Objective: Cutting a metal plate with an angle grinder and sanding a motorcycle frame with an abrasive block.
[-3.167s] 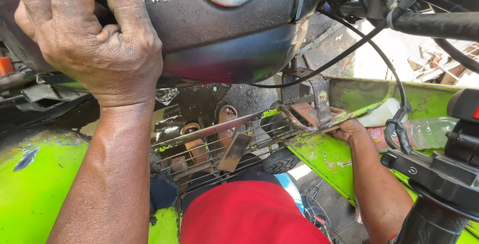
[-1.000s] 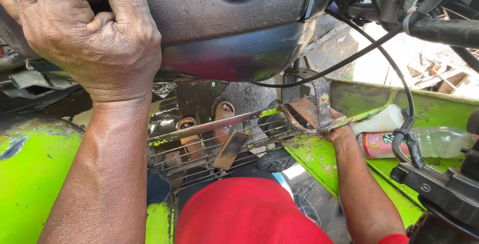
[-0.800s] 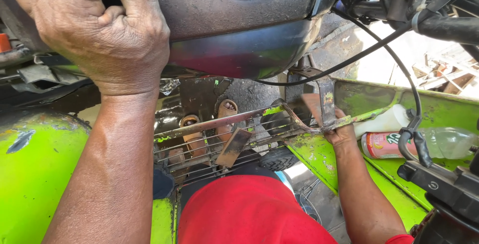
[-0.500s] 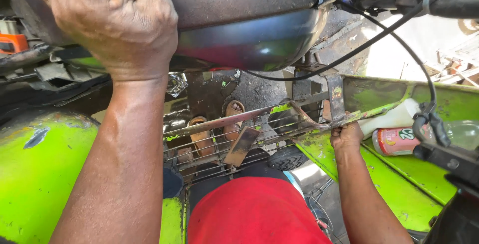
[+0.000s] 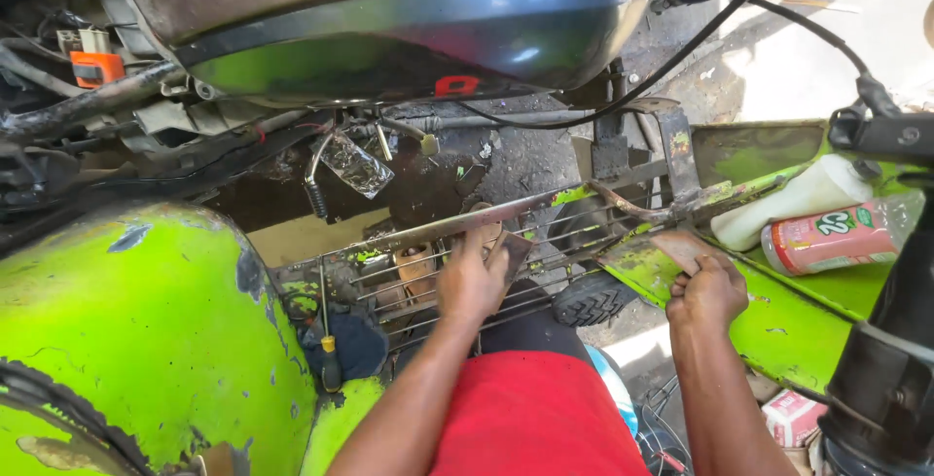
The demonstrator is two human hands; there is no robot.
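Note:
My left hand (image 5: 472, 282) lies on a wire rack (image 5: 428, 277) low in the vehicle's frame, with its fingers curled over a flat metal bar (image 5: 438, 233) at the rack's top edge. My right hand (image 5: 710, 289) grips a bent, paint-chipped green metal flap (image 5: 642, 267) at the rack's right end. A dark fuel tank (image 5: 389, 19) hangs above both hands, and neither hand touches it.
A big green fender (image 5: 136, 320) fills the lower left, with a yellow-collared screwdriver (image 5: 328, 345) beside it. A white bottle (image 5: 808, 199) and a red-labelled bottle (image 5: 846, 235) lie on the green side panel at right. A small tyre (image 5: 589, 299) shows below the rack, and black cables (image 5: 681, 48) cross the top right.
My left hand has let go of the fuel tank and dropped onto the wire rack. My right hand slid down to the green flap. The view tilted lower.

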